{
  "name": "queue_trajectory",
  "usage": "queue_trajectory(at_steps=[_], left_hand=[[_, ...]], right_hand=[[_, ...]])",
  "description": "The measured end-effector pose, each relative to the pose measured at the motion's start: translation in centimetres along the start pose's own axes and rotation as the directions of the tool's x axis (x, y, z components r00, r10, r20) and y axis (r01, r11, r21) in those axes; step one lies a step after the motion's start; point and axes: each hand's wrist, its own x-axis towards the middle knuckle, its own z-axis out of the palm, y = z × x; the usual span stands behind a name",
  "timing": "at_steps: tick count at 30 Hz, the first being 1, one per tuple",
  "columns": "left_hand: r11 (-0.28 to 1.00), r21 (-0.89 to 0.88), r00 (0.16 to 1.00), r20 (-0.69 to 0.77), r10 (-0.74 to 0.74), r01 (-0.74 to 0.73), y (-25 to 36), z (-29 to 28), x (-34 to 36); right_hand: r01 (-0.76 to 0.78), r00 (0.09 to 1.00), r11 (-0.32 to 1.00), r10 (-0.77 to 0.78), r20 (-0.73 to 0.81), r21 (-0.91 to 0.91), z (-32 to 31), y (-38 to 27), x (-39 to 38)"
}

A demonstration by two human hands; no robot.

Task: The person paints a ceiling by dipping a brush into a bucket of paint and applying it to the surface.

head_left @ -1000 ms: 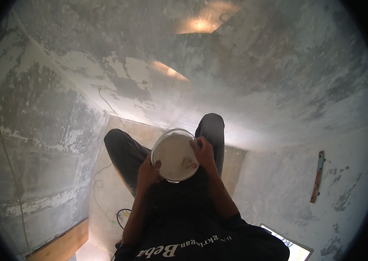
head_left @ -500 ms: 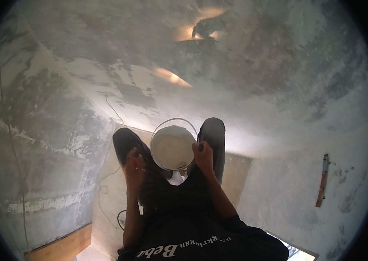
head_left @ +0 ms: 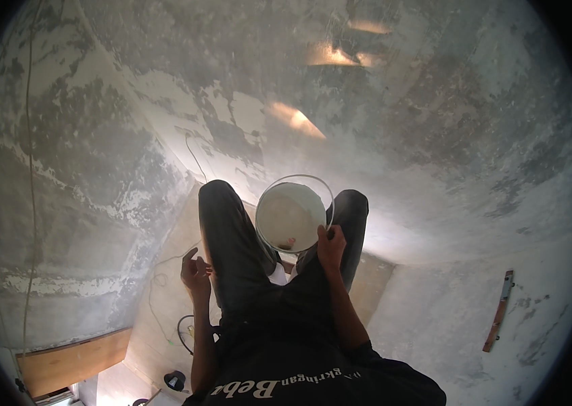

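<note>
A pale round bucket [head_left: 290,213] sits between my raised knees. Whitish residue coats its inside, and a small reddish-brown bit lies near its near edge. Its thin handle [head_left: 311,177] arcs over the far side. My right hand [head_left: 330,247] is closed on the bucket at the right side of its rim, by the handle's end. To the left of my left thigh, my left hand [head_left: 196,274] hangs in the air with nothing in it, its fingers loosely bent and apart.
Patchy grey plastered walls [head_left: 164,88] surround me. A long narrow level-like bar [head_left: 499,311] is against the right wall. Cords [head_left: 29,169] run down the left wall, above an orange-brown board [head_left: 76,362]. A dark looped cable [head_left: 181,331] and a small dark object [head_left: 175,380] are at lower left.
My left hand has moved off my left thigh, out to its left side. My view has shifted, so the bucket appears farther right; my right hand stays on it.
</note>
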Motion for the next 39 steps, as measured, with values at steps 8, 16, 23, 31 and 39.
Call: queue_trajectory(at_steps=[8, 16, 23, 31, 39], left_hand=[[0.985, -0.16, 0.995, 0.083, -0.06, 0.073, 4.5, 0.9, 2.0], [0.975, -0.169, 0.979, 0.168, -0.116, 0.144, 4.0, 0.9, 1.9], [0.954, -0.254, 0.93, 0.363, -0.058, 0.158, 6.4, 4.2, 1.7], [0.992, -0.121, 0.879, 0.476, 0.033, 0.028, 9.1, 6.3, 1.7], [0.99, -0.118, 0.875, 0.484, -0.008, 0.074, 9.0, 6.5, 2.0]], right_hand=[[-0.01, 1.0, 0.999, 0.011, -0.018, 0.053, -0.5, 0.1, -0.3], [0.006, 0.999, 0.997, -0.002, -0.051, 0.082, -1.6, -1.6, -1.5], [0.065, 0.995, 0.989, -0.055, -0.081, 0.131, -2.4, -4.4, -2.7], [-0.084, 0.996, 0.961, 0.08, 0.025, 0.264, -2.1, -5.5, -3.0], [0.136, 0.988, 0.972, -0.148, 0.051, 0.19, -0.1, -7.1, -1.9]])
